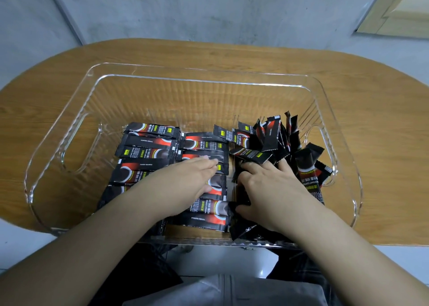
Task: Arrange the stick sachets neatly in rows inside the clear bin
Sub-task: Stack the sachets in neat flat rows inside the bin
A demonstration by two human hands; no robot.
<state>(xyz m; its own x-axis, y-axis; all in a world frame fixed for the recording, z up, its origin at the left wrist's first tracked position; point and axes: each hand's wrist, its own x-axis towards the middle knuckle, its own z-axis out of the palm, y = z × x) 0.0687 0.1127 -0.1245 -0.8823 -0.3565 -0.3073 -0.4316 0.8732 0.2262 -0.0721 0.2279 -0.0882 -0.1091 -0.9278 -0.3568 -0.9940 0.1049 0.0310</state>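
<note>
A clear bin (144,78) stands on the wooden table. Black and red stick sachets lie flat in two rows inside it, a left row (144,152) and a middle row (204,143). A loose heap of sachets (274,136) leans against the bin's right wall. My left hand (185,180) rests flat with straight fingers on the middle row. My right hand (271,189) lies spread over sachets at the heap's near side, its fingertips tucked among them. Whether its fingers grip one is hidden.
The oval wooden table (371,124) runs past the bin on both sides. A grey wall rises behind it. The bin has cut-out handles at its left end (76,148) and right end (318,152). My lap shows below the table's near edge.
</note>
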